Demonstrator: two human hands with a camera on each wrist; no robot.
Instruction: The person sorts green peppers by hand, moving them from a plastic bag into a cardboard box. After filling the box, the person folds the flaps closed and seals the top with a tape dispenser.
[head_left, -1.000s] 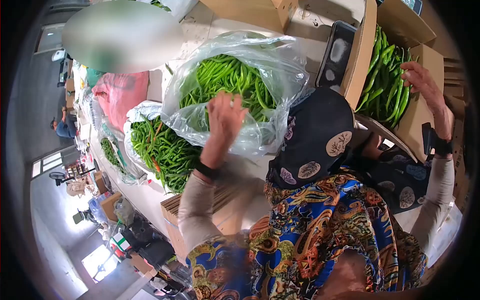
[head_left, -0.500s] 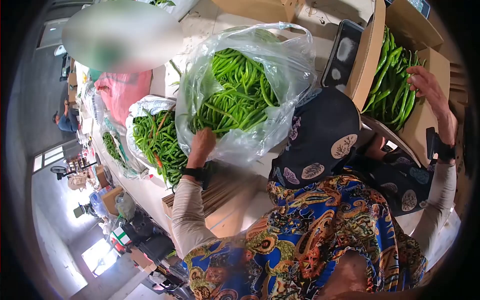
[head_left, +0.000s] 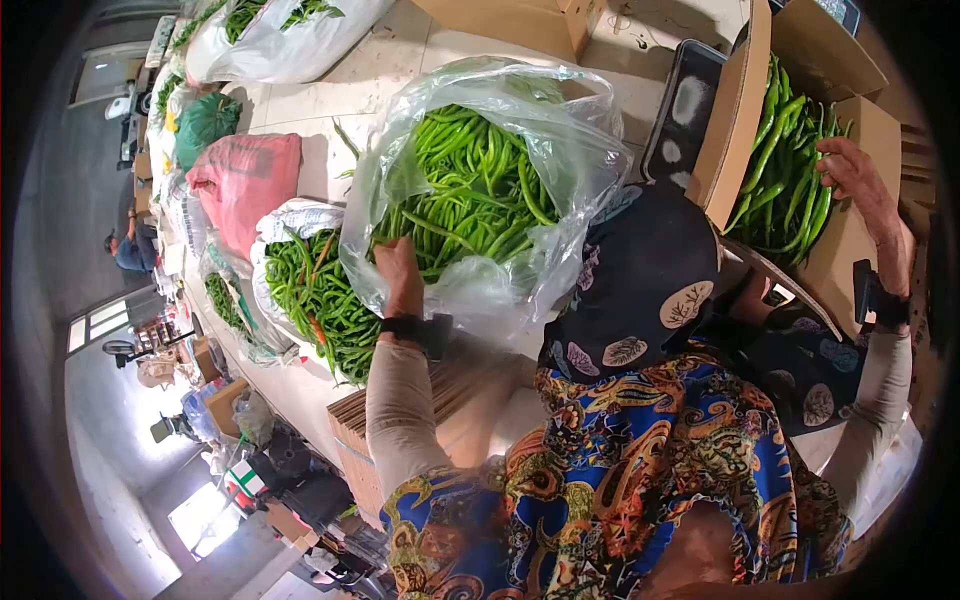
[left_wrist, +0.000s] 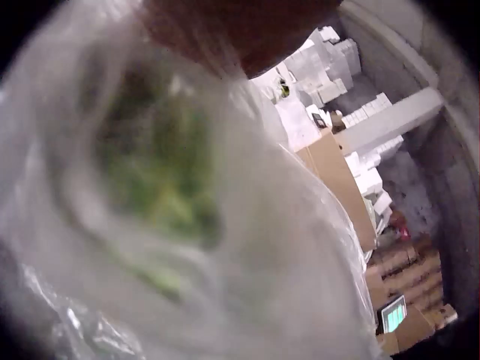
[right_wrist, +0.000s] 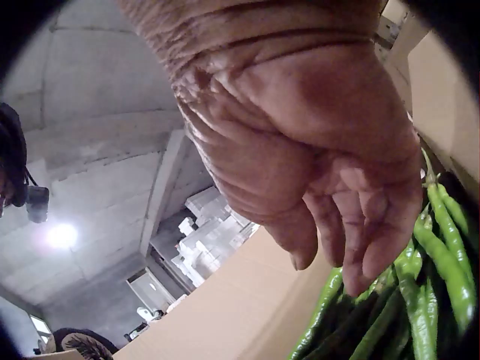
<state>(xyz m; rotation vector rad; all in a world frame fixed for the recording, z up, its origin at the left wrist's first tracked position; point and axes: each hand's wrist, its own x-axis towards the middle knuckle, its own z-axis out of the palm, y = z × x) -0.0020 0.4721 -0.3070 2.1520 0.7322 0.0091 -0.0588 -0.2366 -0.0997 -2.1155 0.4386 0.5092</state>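
Note:
In the head view, a clear plastic bag [head_left: 570, 265] stands open around a heap of green peppers [head_left: 470, 150]. The left hand [head_left: 401, 278] is at the bag's lower left edge, its fingertips hidden beside the peppers; whether they grip anything cannot be seen. The left wrist view shows the bag [left_wrist: 277, 262] large and blurred, with green behind the plastic. Over the long green peppers [head_left: 785, 180] in a cardboard box [head_left: 725, 120], the right hand [head_left: 862, 185] hangs with loosely bent fingers. The right wrist view shows this hand [right_wrist: 322, 165] holding nothing, above the peppers [right_wrist: 442, 262].
Beside the bag lie a white sack [head_left: 300, 218] of green peppers and a pink sack [head_left: 245, 190]. A dark tray [head_left: 690, 100] stands between bag and box. Flattened cardboard [head_left: 360, 450] is stacked below the left arm. Another cardboard box [head_left: 520, 22] is at the top.
The left hand has come down from above the bag's peppers to the bag's lower left edge, then shifted slightly up. The right hand has hardly moved over the box.

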